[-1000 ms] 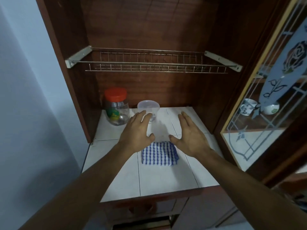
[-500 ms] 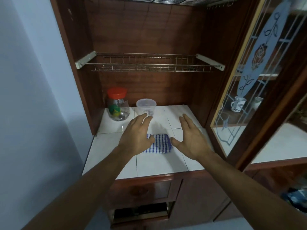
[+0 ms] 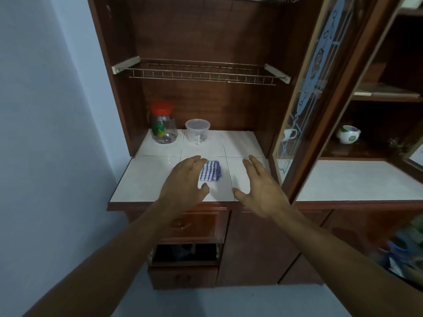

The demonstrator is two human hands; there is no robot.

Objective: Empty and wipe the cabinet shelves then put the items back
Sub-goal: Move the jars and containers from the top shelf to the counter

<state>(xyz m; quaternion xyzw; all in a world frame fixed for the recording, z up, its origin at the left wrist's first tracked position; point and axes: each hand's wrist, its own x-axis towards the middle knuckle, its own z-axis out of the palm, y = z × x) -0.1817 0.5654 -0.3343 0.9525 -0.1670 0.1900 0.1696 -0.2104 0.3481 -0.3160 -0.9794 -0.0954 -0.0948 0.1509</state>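
A folded blue-and-white checked cloth point(image 3: 211, 171) lies on the white tiled shelf point(image 3: 146, 177) of the wooden cabinet. My left hand point(image 3: 183, 186) hovers over the shelf's front, fingers straight, its fingertips overlapping the cloth's left edge. My right hand point(image 3: 261, 191) is spread open to the right of the cloth, apart from it. At the back left stand a glass jar with an orange lid point(image 3: 163, 125) and a clear plastic tub point(image 3: 197, 131). Both hands hold nothing.
A wire rack point(image 3: 201, 73) spans the cabinet above the shelf. The glass door point(image 3: 304, 94) stands open on the right, with cups point(image 3: 349, 136) on shelves behind it. Below the shelf a drawer point(image 3: 185, 253) is pulled partly out. A pale wall lies to the left.
The view has pulled back and up from the cabinet. Both hands have drawn back toward the shelf's front edge, staying spread and empty; the cloth, jar and tub have not moved.
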